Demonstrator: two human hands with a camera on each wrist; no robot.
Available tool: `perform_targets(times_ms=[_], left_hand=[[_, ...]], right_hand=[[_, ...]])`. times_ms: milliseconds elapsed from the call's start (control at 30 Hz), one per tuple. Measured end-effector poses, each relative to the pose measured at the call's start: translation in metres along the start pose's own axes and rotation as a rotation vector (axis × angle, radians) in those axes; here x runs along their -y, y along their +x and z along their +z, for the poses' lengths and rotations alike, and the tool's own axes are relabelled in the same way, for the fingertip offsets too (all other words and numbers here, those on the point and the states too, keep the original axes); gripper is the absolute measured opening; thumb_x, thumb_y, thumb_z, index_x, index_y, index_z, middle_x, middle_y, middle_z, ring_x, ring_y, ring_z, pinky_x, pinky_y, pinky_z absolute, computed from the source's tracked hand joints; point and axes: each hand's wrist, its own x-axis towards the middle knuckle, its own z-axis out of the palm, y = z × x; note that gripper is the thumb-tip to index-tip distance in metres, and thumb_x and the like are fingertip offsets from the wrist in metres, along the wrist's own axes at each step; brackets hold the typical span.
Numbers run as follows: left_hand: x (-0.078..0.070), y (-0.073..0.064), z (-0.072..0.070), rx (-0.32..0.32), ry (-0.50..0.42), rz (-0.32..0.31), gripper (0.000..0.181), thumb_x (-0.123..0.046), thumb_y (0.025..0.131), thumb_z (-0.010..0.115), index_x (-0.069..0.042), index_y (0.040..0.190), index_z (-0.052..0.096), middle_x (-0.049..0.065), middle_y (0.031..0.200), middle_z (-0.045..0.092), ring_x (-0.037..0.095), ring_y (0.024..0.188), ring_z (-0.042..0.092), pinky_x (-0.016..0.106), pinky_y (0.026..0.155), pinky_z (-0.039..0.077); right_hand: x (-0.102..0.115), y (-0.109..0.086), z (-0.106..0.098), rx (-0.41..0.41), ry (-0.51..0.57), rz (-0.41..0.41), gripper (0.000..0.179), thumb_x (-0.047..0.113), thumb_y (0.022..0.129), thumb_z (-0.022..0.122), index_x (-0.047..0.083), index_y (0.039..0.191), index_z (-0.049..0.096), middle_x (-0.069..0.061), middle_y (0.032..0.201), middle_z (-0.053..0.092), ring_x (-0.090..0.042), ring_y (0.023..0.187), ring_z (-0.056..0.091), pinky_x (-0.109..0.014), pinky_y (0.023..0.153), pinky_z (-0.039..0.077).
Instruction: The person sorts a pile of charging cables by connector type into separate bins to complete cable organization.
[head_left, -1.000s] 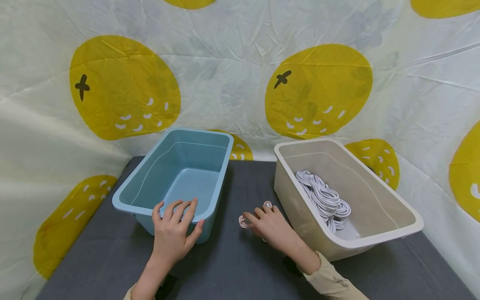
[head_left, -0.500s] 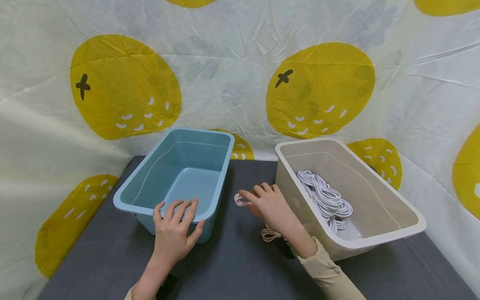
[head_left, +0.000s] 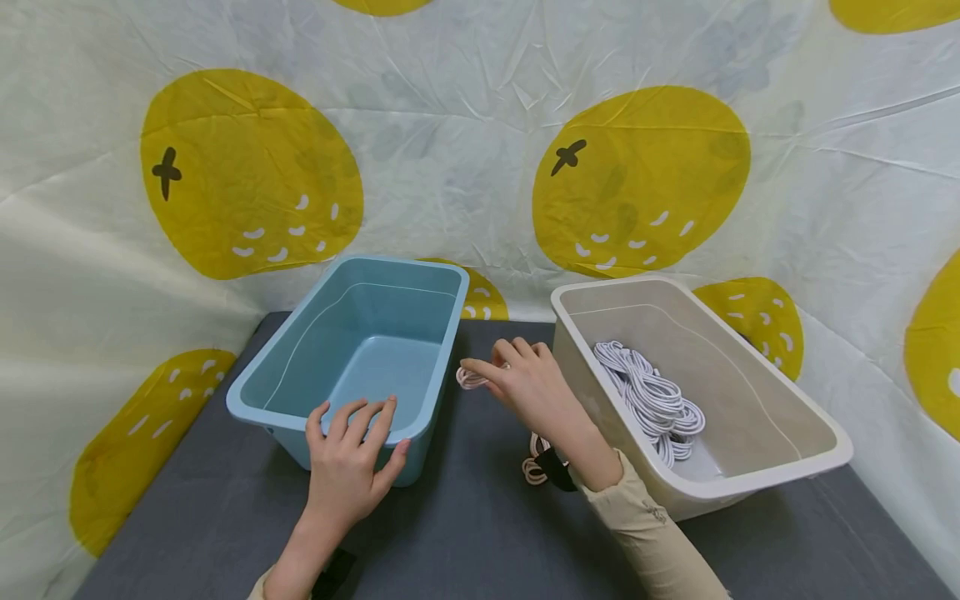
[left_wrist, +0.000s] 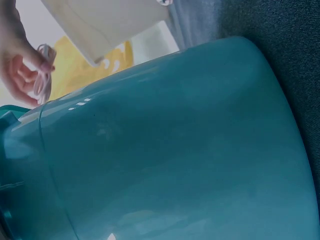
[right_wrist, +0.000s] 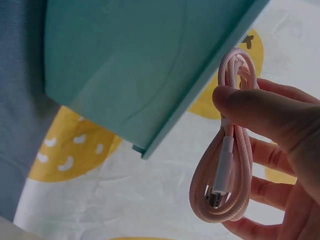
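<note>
My right hand [head_left: 536,387] pinches a coiled pink charging cable [right_wrist: 242,157] between thumb and fingers, raised above the table between the two bins. A white connector [right_wrist: 224,167] with a metal tip shows on the coil in the right wrist view. My left hand [head_left: 347,467] rests on the near rim of the blue bin [head_left: 251,410], its fingers spread and reaching over the edge. No cables show inside that bin. Another pink coiled cable [head_left: 534,473] lies on the table, partly hidden by my right wrist. Several white coiled cables [head_left: 648,396] lie heaped in the beige bin [head_left: 757,477].
A dark grey cloth [head_left: 450,533] covers the table, with a gap between the bins. Behind it hangs a white curtain [head_left: 450,167] printed with yellow fruit shapes. The beige bin stands close to my right forearm.
My right hand has lifted the pink cable off the table and moved it away from me and slightly left, uncovering the other pink cable. The left hand has stayed put.
</note>
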Motion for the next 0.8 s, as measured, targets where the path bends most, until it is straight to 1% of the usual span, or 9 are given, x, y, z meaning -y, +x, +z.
perform_targets(times_ms=[200,333,500,667,800], left_hand=[[0.0,0.001,0.001,0.003,0.001,0.003,0.05,-0.045,0.091,0.037,-0.007,0.104,0.066,0.01,0.088,0.065,0.03,0.087,0.056,0.059,0.084,0.029],[0.0,0.001,0.001,-0.004,0.0,0.007,0.049,-0.045,0.091,0.037,-0.008,0.105,0.066,0.01,0.088,0.065,0.03,0.086,0.056,0.058,0.084,0.029],[0.0,0.001,0.001,-0.013,0.005,0.012,0.049,-0.045,0.091,0.037,-0.007,0.104,0.066,0.01,0.087,0.065,0.03,0.086,0.056,0.058,0.084,0.029],[0.0,0.001,0.0,-0.015,0.01,0.015,0.05,-0.045,0.091,0.037,-0.007,0.103,0.066,0.01,0.087,0.065,0.03,0.085,0.056,0.058,0.083,0.03],[-0.001,0.001,0.0,-0.012,0.001,0.008,0.05,-0.045,0.091,0.037,-0.007,0.103,0.067,0.01,0.087,0.065,0.03,0.085,0.056,0.058,0.083,0.029]], right_hand=[[-0.002,0.016,-0.005,-0.001,0.001,-0.019,0.039,0.022,0.074,0.072,0.033,0.109,0.06,0.005,0.078,0.05,-0.015,0.068,0.044,-0.026,0.057,0.03],[-0.003,0.027,-0.006,0.006,0.013,-0.037,0.038,0.021,0.076,0.07,0.033,0.111,0.06,0.005,0.08,0.051,-0.015,0.07,0.043,-0.027,0.06,0.031],[-0.006,0.043,-0.002,0.007,0.046,-0.074,0.038,0.019,0.077,0.068,0.032,0.112,0.06,0.005,0.084,0.054,-0.016,0.075,0.045,-0.031,0.063,0.035],[-0.009,0.061,0.002,0.01,0.007,-0.145,0.037,0.021,0.078,0.068,0.032,0.112,0.059,0.004,0.084,0.055,-0.016,0.074,0.046,-0.029,0.061,0.036],[-0.009,0.075,0.006,0.034,-0.01,-0.175,0.035,0.023,0.081,0.064,0.033,0.114,0.057,0.005,0.085,0.054,-0.014,0.074,0.045,-0.028,0.061,0.036]])
